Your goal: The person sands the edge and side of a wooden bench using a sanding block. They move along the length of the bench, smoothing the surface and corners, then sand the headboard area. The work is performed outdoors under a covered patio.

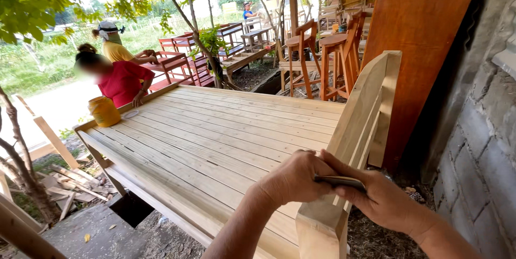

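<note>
1. The left hand [294,177] and the right hand [382,201] meet at the near end of a pale wooden headboard [361,124], both closed on a thin dark sheet [341,181] — most likely sandpaper — that lies pinched between their fingers and pressed against the headboard's edge.
2. The sheet sits between the two hands, the left fingers on top of it, the right thumb and fingers under and behind it.
3. The headboard rises from the near corner of a slatted wooden bed frame [215,135] and runs away along the frame's right side, beside a grey block wall [478,146].
4. At the far left corner of the frame stands a yellow jar [104,111], just beside a person in a red shirt [122,81] whose hand rests on the frame's edge.
5. Behind that person is another in a yellow shirt [115,50] — leaning over red-brown furniture [183,63].
6. Farther back stand tall wooden chairs [322,57] and a leaning reddish board [419,38].
</note>
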{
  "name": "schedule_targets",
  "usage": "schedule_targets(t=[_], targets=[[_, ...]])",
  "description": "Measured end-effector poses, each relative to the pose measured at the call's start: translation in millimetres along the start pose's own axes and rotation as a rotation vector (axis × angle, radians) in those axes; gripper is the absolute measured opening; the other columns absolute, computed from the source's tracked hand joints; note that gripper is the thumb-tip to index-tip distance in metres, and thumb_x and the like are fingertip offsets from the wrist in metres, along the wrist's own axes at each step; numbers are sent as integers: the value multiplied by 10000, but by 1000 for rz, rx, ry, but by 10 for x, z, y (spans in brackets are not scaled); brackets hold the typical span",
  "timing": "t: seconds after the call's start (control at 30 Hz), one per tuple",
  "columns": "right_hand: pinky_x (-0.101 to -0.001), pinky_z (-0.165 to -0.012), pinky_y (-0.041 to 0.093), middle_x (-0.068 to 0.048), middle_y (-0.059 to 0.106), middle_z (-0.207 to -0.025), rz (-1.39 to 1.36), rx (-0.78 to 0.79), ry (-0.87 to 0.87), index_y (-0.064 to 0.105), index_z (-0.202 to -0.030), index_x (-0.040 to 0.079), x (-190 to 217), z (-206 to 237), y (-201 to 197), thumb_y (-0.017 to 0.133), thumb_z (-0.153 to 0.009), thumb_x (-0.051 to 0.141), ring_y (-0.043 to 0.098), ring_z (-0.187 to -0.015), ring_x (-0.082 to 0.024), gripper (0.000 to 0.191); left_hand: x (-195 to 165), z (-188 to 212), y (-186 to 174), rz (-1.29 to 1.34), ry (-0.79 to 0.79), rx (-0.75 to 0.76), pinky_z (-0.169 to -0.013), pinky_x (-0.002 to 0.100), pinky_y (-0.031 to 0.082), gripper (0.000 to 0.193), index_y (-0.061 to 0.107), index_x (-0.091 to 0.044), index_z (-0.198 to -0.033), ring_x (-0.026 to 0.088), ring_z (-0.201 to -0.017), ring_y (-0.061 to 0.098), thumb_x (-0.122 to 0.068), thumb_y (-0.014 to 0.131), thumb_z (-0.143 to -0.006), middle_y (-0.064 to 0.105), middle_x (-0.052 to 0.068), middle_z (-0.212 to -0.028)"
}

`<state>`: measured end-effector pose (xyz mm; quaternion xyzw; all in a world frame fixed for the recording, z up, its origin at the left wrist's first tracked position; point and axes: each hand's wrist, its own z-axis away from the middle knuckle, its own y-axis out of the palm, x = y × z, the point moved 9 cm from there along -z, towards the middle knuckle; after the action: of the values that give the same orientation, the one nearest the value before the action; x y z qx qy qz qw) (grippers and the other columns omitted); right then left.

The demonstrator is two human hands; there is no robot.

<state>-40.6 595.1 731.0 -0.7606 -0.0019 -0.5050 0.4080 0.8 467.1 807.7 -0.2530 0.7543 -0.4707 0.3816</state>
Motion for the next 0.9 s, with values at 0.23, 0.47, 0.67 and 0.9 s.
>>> schedule_targets(t=[0.23, 0.47, 0.67, 0.9], targets=[[-484, -1194, 227, -49, 288, -1730, 177, -192, -275, 388, -1610, 235, 25, 448, 378, 436, -1005, 418, 183, -1561, -279, 634, 383, 239, -510, 268, -23, -639, -1015, 358, 527, 227, 771, -127, -1134, 246, -1147, 696, -170, 665, -938, 738, 108, -1219], [-471, -1234, 203, 28, 150, -1755, 198, -201, -49, 396, -1617, 287, -84, -46, 562, 416, -1003, 452, 17, -1583, -231, 637, 670, -81, -3, 538, -169, -727, -1114, 368, 423, 408, 688, -59, -1310, 324, -1384, 529, -301, 481, -1056, 636, 190, -1401], [-461, -1230, 210, 30, 340, -1721, 265, -164, -75, 520, -1563, 265, -379, 509, 584, 486, -989, 415, 179, -1568, -241, 594, 1001, 54, -35, 737, -373, -784, -1141, 356, 359, 454, 714, -76, -1277, 268, -1451, 443, -362, 460, -1034, 568, 140, -1469], [-477, -1197, 165, -62, 352, -1668, 561, -111, -289, 537, -1482, 186, 312, 108, 740, 505, -1005, 383, 188, -1563, -315, 517, 900, -60, -86, 620, -333, -815, -1149, 397, 360, 486, 726, -84, -1255, 309, -1463, 429, -414, 436, -1044, 582, 185, -1448]])
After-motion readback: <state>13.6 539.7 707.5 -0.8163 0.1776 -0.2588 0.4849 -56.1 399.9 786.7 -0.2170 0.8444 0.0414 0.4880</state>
